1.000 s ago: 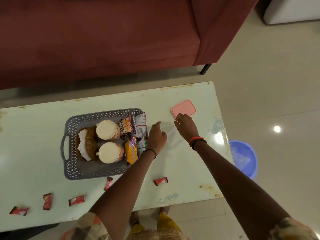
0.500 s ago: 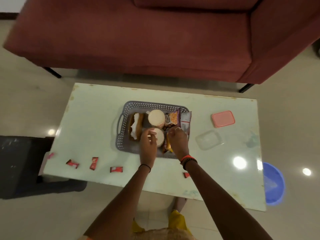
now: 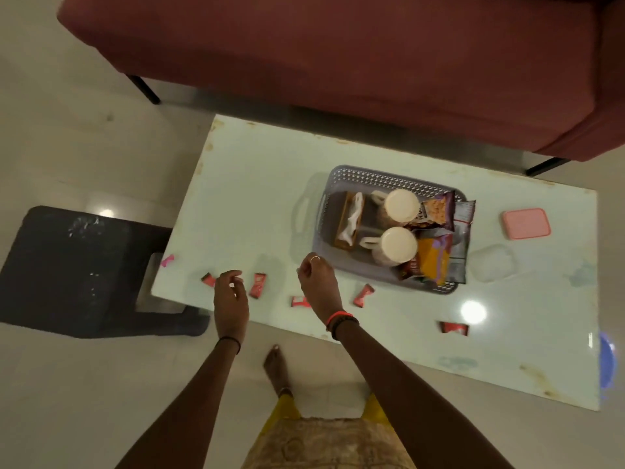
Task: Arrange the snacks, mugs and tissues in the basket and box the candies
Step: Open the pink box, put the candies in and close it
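A grey perforated basket [image 3: 389,179] on the pale table [image 3: 257,184] holds a tissue holder [image 3: 348,220], two upturned white mugs [image 3: 400,205] and snack packets [image 3: 436,216]. Several red candies lie along the table's near edge, among them one [image 3: 257,285] between my hands and one [image 3: 454,328] far right. A clear box [image 3: 492,267] and its pink lid [image 3: 525,223] sit to the right of the basket. My left hand [image 3: 231,294] hovers with fingers apart over the candies. My right hand [image 3: 318,282] is loosely curled just left of the basket, holding nothing visible.
A dark red sofa [image 3: 338,62] stands behind the table. A dark stool [image 3: 74,269] is on the floor at the left end. A blue bucket [image 3: 607,363] peeks out at the right edge. My foot [image 3: 275,367] is on the tiled floor below the table edge.
Both hands have left the basket and come down to the candies at the table's near left edge. The view has swung left and nearer.
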`<action>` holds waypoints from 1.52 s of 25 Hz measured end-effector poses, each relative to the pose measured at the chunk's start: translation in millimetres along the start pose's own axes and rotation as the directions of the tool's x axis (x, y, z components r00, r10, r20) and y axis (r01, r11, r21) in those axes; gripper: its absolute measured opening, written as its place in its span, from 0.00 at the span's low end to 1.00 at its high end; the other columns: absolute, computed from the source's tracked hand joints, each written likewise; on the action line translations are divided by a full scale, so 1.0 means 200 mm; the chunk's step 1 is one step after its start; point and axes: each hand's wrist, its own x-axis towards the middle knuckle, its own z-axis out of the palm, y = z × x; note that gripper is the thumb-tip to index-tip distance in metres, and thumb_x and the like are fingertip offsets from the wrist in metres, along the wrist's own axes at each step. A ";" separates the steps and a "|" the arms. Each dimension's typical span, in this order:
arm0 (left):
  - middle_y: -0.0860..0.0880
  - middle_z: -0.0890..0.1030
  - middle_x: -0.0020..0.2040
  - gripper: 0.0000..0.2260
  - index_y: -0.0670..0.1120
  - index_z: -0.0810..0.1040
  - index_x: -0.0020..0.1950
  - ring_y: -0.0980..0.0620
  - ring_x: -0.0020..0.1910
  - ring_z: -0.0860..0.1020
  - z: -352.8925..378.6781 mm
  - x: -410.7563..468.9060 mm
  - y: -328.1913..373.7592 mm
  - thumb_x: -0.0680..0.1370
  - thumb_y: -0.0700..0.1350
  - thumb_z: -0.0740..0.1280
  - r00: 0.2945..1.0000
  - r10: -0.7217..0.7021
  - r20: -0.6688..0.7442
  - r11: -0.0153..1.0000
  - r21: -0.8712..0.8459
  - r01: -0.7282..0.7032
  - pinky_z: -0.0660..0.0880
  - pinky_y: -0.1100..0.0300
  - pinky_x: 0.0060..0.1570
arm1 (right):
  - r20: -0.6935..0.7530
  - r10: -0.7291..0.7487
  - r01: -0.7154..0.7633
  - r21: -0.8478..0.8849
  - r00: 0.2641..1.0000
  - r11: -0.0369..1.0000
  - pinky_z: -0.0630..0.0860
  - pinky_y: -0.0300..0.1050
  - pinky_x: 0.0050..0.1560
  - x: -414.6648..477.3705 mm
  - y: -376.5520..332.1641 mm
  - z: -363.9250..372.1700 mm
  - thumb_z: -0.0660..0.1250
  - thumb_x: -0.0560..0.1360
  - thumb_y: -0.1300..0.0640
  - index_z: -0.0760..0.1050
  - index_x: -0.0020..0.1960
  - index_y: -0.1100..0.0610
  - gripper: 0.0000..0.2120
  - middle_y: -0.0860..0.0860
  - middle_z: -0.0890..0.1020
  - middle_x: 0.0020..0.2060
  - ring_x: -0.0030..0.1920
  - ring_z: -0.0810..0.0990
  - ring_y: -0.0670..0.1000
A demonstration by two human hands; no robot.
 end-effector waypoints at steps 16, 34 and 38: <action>0.36 0.72 0.60 0.19 0.36 0.64 0.61 0.37 0.56 0.75 -0.18 0.48 -0.47 0.76 0.44 0.65 0.905 -0.367 0.214 0.918 0.241 0.315 0.76 0.44 0.54 | 0.031 0.203 -0.182 -0.333 0.979 0.925 0.78 0.53 0.50 0.10 -0.11 0.77 0.62 0.77 0.51 0.65 0.67 0.53 0.20 0.59 0.71 0.56 0.56 0.74 0.61; 0.43 0.70 0.68 0.14 0.41 0.74 0.62 0.43 0.70 0.66 -0.55 0.80 -0.65 0.79 0.45 0.62 0.969 0.053 0.241 0.810 0.557 -0.183 0.60 0.47 0.70 | 0.038 0.163 -0.126 -0.475 0.986 0.871 0.77 0.48 0.44 0.16 -0.14 0.94 0.59 0.71 0.67 0.67 0.66 0.57 0.23 0.58 0.71 0.55 0.52 0.75 0.58; 0.39 0.73 0.62 0.13 0.37 0.75 0.61 0.43 0.58 0.75 -0.57 0.85 -0.64 0.79 0.42 0.62 0.956 0.062 0.287 0.871 0.453 -0.192 0.74 0.50 0.60 | 0.023 0.140 -0.114 -0.447 0.990 0.887 0.75 0.46 0.41 0.17 -0.14 0.91 0.59 0.71 0.66 0.68 0.63 0.58 0.20 0.57 0.72 0.53 0.51 0.75 0.57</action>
